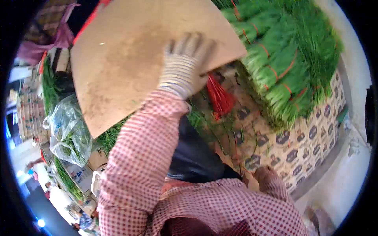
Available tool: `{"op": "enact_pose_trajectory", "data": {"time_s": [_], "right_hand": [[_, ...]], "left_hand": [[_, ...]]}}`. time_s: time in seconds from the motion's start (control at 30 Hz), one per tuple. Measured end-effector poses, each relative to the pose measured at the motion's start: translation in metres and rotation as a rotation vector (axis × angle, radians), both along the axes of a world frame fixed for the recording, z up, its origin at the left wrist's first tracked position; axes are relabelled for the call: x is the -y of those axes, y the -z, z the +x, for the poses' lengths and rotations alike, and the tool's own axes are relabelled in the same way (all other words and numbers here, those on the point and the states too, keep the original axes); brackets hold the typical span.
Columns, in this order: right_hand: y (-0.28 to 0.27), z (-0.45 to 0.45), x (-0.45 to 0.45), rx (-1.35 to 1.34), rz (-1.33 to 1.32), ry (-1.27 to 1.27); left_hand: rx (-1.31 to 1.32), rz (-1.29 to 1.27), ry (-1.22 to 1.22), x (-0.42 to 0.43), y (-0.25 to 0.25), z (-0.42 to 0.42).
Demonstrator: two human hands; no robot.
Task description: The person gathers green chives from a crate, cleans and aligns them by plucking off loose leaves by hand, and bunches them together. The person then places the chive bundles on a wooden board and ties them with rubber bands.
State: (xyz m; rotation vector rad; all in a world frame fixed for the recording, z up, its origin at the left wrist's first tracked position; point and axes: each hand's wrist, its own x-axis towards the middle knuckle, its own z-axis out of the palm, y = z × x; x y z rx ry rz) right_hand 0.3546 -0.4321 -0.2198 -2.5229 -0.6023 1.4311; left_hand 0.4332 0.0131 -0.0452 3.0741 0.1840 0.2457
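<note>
Hexagon-printed sheet (311, 151) covers the surface at right, green bundles (271, 70) stacked on it. Left grip (186, 61): gloved, fingers spread, looks palm-down on the board (126, 59), grasping nothing. Board sits under it, mostly beyond and to its left; top is cropped, so long axis unclear. Red ties (219, 98) just right of left grip, toward the bundles. Right grip (252, 181) low, well apart from board; can't make out its closure or hold.
</note>
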Motion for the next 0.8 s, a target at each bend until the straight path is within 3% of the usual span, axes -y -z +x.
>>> {"op": "enact_pose_trajectory", "data": {"time_s": [0.07, 0.2, 0.23, 0.33, 0.4, 0.43, 0.5, 0.53, 0.6, 0.67, 0.77, 0.8], "right_hand": [[-0.035, 0.010, -0.002, -0.023, -0.017, 0.000], [-0.131, 0.069, -0.076, 0.059, 0.019, -0.095], [-0.159, 0.082, -0.106, 0.127, 0.087, -0.169], [-0.211, 0.118, -0.197, 0.506, 0.702, -0.486], [-0.251, 0.139, -0.270, 0.187, 0.729, -0.421], [-0.249, 0.156, -0.307, 0.347, 0.788, -0.571], [-0.280, 0.161, -0.384, 0.514, 0.719, -0.640], [-0.280, 0.170, -0.423, 0.620, 0.629, -0.689], [-0.273, 0.188, -0.506, 0.477, 0.693, -0.656], [-0.225, 0.218, -0.584, 0.340, 0.843, -0.581], [-0.226, 0.209, -0.639, 0.658, 0.629, -0.649], [-0.222, 0.211, -0.646, 0.730, 0.583, -0.662]], "left_hand": [[-0.033, -0.047, 0.017, 0.000, -0.005, -0.001], [0.037, -0.469, 0.005, -0.018, -0.009, -0.008], [0.068, -0.479, 0.032, -0.027, -0.006, -0.015], [0.128, -0.403, -0.010, -0.058, -0.011, -0.056], [0.147, -0.315, -0.133, -0.091, -0.006, -0.105], [0.178, -0.293, -0.190, -0.110, -0.003, -0.131], [0.139, -0.266, -0.337, -0.133, -0.019, -0.191], [0.140, -0.273, -0.446, -0.142, -0.020, -0.224], [0.252, -0.277, -0.602, -0.146, -0.030, -0.289], [0.367, -0.241, -0.822, -0.135, -0.028, -0.356], [0.435, -0.394, -1.116, -0.110, -0.031, -0.448], [0.483, -0.331, -1.074, -0.103, -0.020, -0.487]]}}
